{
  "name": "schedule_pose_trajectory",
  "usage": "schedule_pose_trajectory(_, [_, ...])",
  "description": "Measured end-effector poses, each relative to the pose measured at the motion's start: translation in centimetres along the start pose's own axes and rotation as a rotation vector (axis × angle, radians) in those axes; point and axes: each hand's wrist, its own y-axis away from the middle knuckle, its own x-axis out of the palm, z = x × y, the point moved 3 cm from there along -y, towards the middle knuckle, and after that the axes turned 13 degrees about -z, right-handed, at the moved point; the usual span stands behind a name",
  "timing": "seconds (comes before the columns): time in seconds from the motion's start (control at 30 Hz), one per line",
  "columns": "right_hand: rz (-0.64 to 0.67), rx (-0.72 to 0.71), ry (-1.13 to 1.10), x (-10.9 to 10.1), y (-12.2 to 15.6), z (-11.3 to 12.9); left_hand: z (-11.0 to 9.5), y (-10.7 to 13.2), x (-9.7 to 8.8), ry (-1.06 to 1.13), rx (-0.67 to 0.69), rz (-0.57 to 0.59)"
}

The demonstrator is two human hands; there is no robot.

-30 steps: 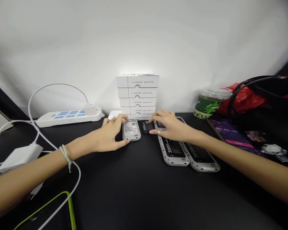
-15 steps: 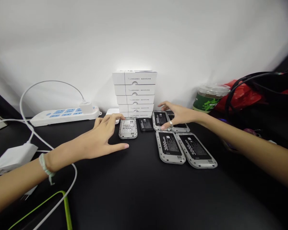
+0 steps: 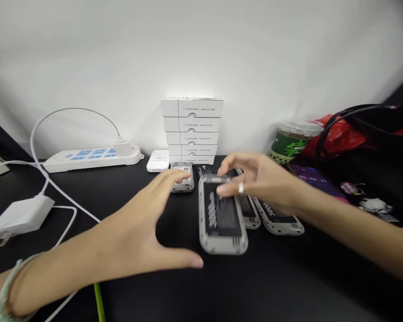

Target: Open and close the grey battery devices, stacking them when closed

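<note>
My right hand [image 3: 267, 181], a ring on one finger, pinches the upper end of a grey handheld device [image 3: 221, 219] fitted with a black 3000mAh battery. This device is raised above the table and slightly blurred. To its left, my left hand [image 3: 127, 237] is open, thumb and fingers spread wide, apart from it. Beyond my left fingertips lies a similar device [image 3: 182, 187] with a white label and no battery in it. A loose black battery [image 3: 202, 170] sits beside that one. Two more battery-fitted devices, a nearer one [image 3: 282, 227] and another [image 3: 251, 220], are partly hidden behind my right hand.
Several white boxes [image 3: 198, 125] are stacked against the wall, with white square pieces [image 3: 158, 161] beside them. A power strip [image 3: 90, 161], cables and a white charger [image 3: 22, 217] occupy the left. On the right are a drink cup [image 3: 290, 141], a phone [image 3: 314, 179] and a red bag [image 3: 342, 136].
My right hand has taken hold of a battery-fitted device from the back of the group and brought it up and nearer. My left hand has left the labelled device and drawn back, opening wider.
</note>
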Motion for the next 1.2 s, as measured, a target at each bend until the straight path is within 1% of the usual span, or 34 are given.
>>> schedule_pose_trajectory(0.03, [0.073, 0.053, 0.012, 1.2, 1.0, -0.3, -0.4, 0.4, 0.4, 0.011, 0.0, 0.038])
schedule_pose_trajectory(0.07, [0.118, 0.078, 0.024, 2.2, 1.7, -0.6, -0.7, 0.9, 0.7, 0.015, 0.001, 0.074])
schedule_pose_trajectory(0.13, [0.164, 0.069, 0.06, 3.6, 2.7, -1.1, -1.1, 1.5, 1.2, 0.0, 0.005, 0.134])
schedule_pose_trajectory(0.2, [0.158, -0.029, 0.136, 4.2, 3.1, -1.4, -1.2, 1.8, 1.4, -0.024, 0.013, 0.157])
schedule_pose_trajectory(0.27, [0.12, -0.179, 0.275, 4.5, 3.4, -1.4, -1.2, 1.8, 1.5, -0.026, 0.005, 0.168])
schedule_pose_trajectory(0.37, [0.066, -0.392, 0.458, 4.8, 3.8, -1.3, -1.1, 1.9, 1.7, 0.037, -0.068, 0.199])
schedule_pose_trajectory(0.47, [0.055, -0.493, 0.533, 5.2, 4.3, -1.4, -1.2, 2.0, 1.7, 0.121, -0.147, 0.209])
schedule_pose_trajectory(0.6, [0.072, -0.498, 0.578, 5.6, 4.5, -1.5, -1.6, 2.3, 1.9, 0.134, -0.132, 0.225])
schedule_pose_trajectory(0.77, [0.101, -0.48, 0.572, 5.8, 5.0, -1.1, -1.4, 2.7, 2.4, 0.124, -0.21, 0.151])
schedule_pose_trajectory(0.87, [0.125, -0.451, 0.621, 6.0, 5.0, -0.8, -1.1, 2.8, 2.8, 0.153, -0.263, 0.137])
schedule_pose_trajectory(0.93, [0.163, -0.4, 0.633, 6.1, 4.8, -0.6, -1.0, 2.9, 3.0, 0.175, -0.274, 0.137])
schedule_pose_trajectory(1.03, [0.182, -0.295, 0.601, 5.8, 4.6, -0.2, -0.9, 2.9, 3.2, 0.202, -0.206, 0.137])
schedule_pose_trajectory(1.1, [0.171, -0.317, 0.515, 5.3, 4.7, 0.6, -0.8, 2.7, 3.0, 0.2, -0.151, 0.086])
schedule_pose_trajectory(1.13, [0.196, -0.349, 0.46, 5.1, 4.7, 0.9, -0.7, 2.5, 2.8, 0.193, -0.127, 0.048])
schedule_pose_trajectory(1.2, [0.285, -0.392, 0.335, 4.6, 4.6, 1.5, -0.4, 1.9, 2.3, 0.165, -0.076, -0.013])
